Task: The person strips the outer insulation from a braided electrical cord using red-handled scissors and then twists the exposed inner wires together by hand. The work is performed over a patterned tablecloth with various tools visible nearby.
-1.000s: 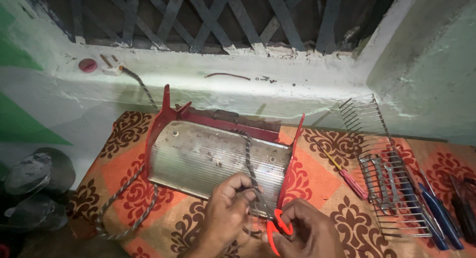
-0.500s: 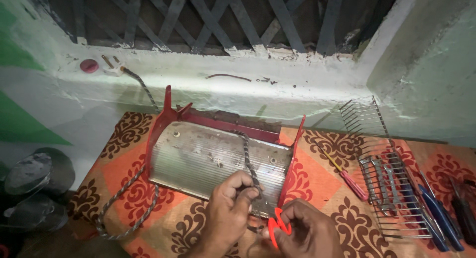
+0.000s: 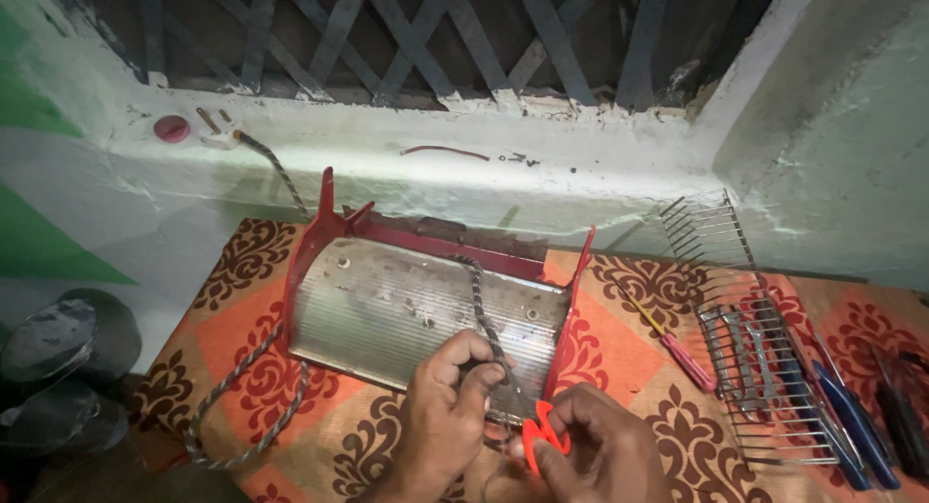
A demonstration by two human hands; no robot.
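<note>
Heater body: a red-framed appliance shell [image 3: 426, 300] lies on its back on the patterned cloth [image 3: 290, 368], curved ribbed metal reflector facing up, red end plates standing upright; laid so, its near edge is open to both hands.
Cord: a braided grey cord [image 3: 481, 305] runs down across the reflector to the near edge; a further length loops over the cloth at the left and up to the plug [image 3: 223, 135] on the sill.
Left hand: the left hand [image 3: 447, 411] is clenched about the cord's lower end at the near edge, pinching it between thumb and fingers, apparently to steady it.
Right hand: the right hand [image 3: 590, 450] grips a small red-handled tool [image 3: 542, 433], fingers curled round it, just beside the right end plate; its working tip is hidden.
Wire guard: a wire grille [image 3: 764, 368] lies well apart to the right, one end tilted up against the wall.
Contents of guard: flat metal spanners rest on its bars; it serves as a tray.
Loose tools: a pink-handled screwdriver [image 3: 677, 353] lies between shell and grille; blue-handled tools [image 3: 852, 421] lie beyond the grille.
Sill: a pink round cap [image 3: 171, 128] and small bits.
</note>
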